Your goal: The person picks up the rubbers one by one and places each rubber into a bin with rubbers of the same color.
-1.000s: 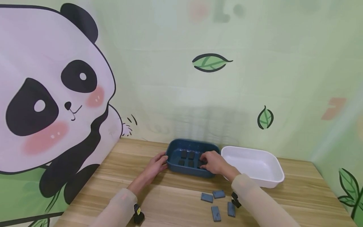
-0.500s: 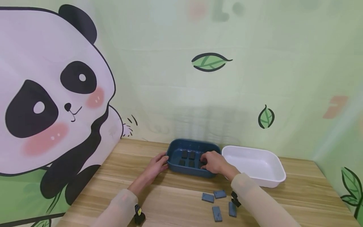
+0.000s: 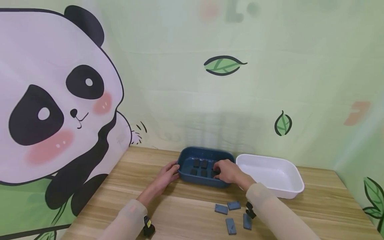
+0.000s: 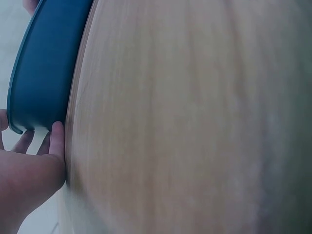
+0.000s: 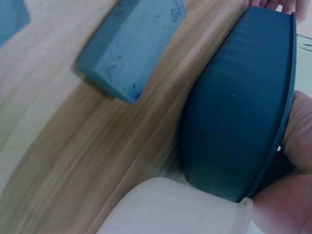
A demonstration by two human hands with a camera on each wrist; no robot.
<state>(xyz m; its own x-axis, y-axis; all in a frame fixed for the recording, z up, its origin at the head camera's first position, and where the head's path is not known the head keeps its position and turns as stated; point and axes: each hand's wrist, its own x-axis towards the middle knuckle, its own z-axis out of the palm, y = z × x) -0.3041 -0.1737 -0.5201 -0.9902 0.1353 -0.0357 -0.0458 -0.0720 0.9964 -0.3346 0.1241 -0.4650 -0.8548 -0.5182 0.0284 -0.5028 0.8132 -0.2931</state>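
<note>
A dark blue plastic tub (image 3: 198, 181) stands against the back wall with several small dark blocks (image 3: 204, 164) set in rows inside. My left hand (image 3: 166, 174) touches the tub's left end from outside, its fingers lying fairly straight along the wall. My right hand (image 3: 227, 171) reaches over the rim at the right end, thumb and fingers pinching a dark block that they mostly cover. In the right wrist view the tub wall hides the fingertips. Several blue-grey erasers (image 3: 231, 226) lie on the table below; one eraser (image 5: 131, 48) bears a "4B" mark.
A white tub (image 3: 271, 176) stands just right of the blue one, partly behind the right wrist. The wooden table (image 3: 180, 213) meets a printed cloth wall at the back and on the left. Black wrist devices (image 3: 148, 228) hang below both cuffs.
The whole head view shifts very slightly. Both hands stay at the blue tub, and the erasers on the table keep their places.
</note>
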